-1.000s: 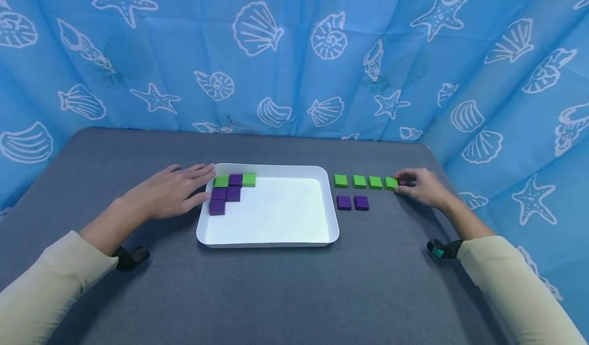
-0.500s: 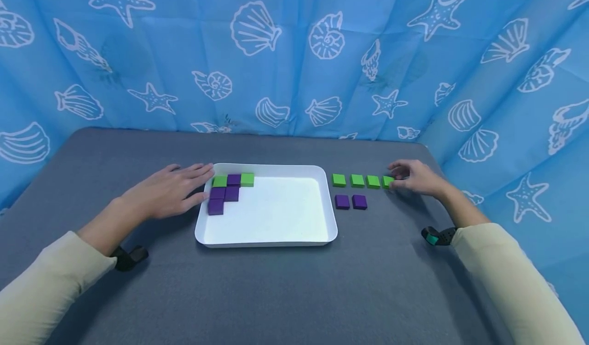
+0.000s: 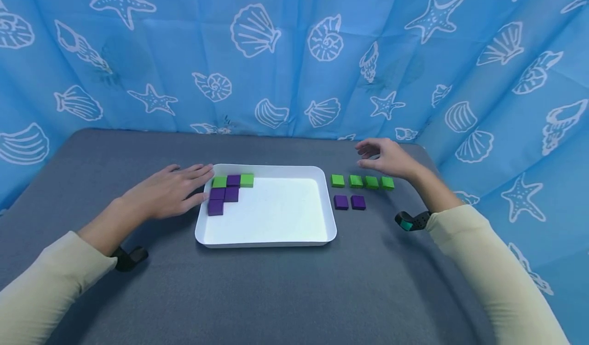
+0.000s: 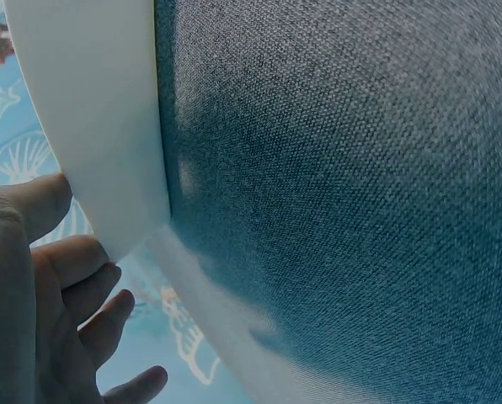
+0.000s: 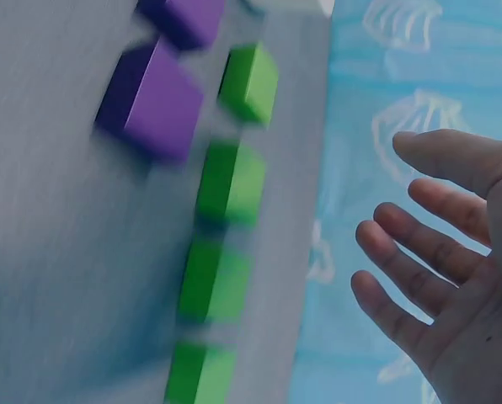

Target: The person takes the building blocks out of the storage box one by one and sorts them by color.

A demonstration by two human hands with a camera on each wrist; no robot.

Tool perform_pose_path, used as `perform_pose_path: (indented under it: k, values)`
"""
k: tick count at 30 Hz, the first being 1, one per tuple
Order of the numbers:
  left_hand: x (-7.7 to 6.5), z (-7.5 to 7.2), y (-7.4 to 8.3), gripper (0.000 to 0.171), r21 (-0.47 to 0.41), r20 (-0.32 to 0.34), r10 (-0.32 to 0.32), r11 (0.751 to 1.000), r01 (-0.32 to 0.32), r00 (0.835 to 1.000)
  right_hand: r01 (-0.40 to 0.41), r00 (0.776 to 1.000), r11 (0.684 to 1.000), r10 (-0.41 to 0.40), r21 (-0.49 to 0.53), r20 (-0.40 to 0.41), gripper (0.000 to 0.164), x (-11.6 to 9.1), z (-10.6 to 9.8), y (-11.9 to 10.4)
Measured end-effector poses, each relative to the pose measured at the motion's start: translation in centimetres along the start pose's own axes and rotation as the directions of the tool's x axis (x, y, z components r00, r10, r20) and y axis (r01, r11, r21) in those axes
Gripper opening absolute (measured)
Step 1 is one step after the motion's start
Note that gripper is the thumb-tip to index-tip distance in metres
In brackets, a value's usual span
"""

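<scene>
A white tray (image 3: 271, 217) lies on the table with two green blocks (image 3: 247, 180) and several purple blocks (image 3: 215, 208) grouped in its back left corner. At the tray's left rim rests my left hand (image 3: 170, 191), fingers extended; the left wrist view shows thumb and fingertips right at the tray wall (image 4: 99, 109). My right hand (image 3: 386, 157) is raised behind a row of several green blocks (image 3: 371, 182) to the right of the tray. Its fingers are loosely bent with nothing between them, as the right wrist view also shows. Nearer than that row sit two purple blocks (image 3: 358, 202).
The grey tabletop (image 3: 294, 294) extends all around the tray. Behind it and along the right side hangs a blue curtain (image 3: 294, 59) printed with white seashells and starfish.
My right hand has left the rightmost green block, rising and moving left and back over the row. That block stays in the row. The left hand remains at the tray.
</scene>
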State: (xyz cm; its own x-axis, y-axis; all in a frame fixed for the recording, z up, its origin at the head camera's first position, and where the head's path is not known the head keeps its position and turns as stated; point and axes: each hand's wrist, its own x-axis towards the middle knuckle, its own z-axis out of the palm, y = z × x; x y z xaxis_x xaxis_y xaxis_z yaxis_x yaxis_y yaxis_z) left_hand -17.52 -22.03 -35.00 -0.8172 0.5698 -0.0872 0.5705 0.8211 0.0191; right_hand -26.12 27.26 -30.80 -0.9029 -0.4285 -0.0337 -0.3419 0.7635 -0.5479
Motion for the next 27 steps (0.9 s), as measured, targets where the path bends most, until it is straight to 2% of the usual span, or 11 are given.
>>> perform_pose_path:
  k: [11,18,22,27]
  values:
    - [-0.1,0.1,0.0,0.062,-0.003,0.001,-0.001,1.000,0.001,1.000,0.082,0.994,0.988,-0.090,0.128,0.055,0.040,3.3,3.0,-5.1]
    - [0.0,0.1,0.0,0.062,-0.002,-0.001,-0.003,1.000,0.003,1.000,0.117,0.987,0.989,-0.125,0.087,0.096,0.039,4.9,5.5,-7.9]
    - [0.0,0.2,0.0,0.063,0.001,-0.005,-0.006,1.000,0.006,1.000,0.130,0.982,0.987,-0.141,0.096,0.121,0.038,5.5,6.8,-9.4]
    - [0.1,0.2,0.1,0.063,-0.002,-0.005,-0.011,1.000,0.011,1.000,0.170,0.967,0.980,-0.186,0.100,0.172,0.039,6.2,8.7,-11.0]
